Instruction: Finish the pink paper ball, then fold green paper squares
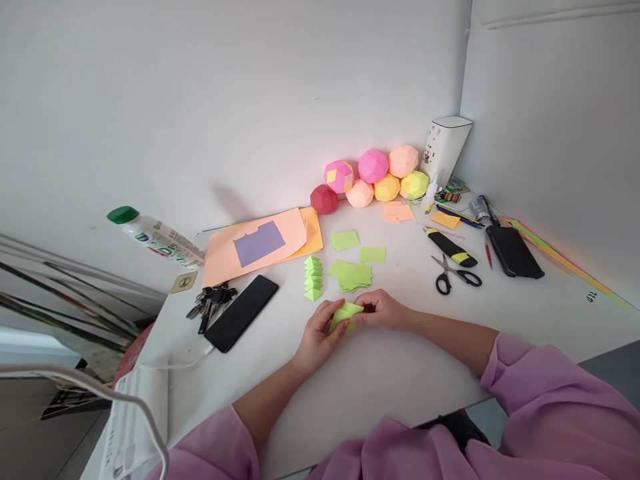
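Observation:
Between my two hands I hold a partly folded piece of light green paper [345, 312] just above the white table. My left hand [319, 333] pinches its left side and lower edge. Fingers of my right hand [383, 311] are closed on its right corner. Just beyond lies a loose pile of green paper pieces [353, 275], with two single green sheets [345, 240] farther back. Left of the pile stands a row of folded green paper units [313, 279], nested one behind another.
Faceted paper balls [373, 166] are stacked against the wall. Scissors [454, 272], a box cutter [451, 247] and a black case [513, 251] lie to the right. A phone [242, 313], keys [213, 301], coloured sheets [220, 250] and a tilted bottle [160, 237] are on the left.

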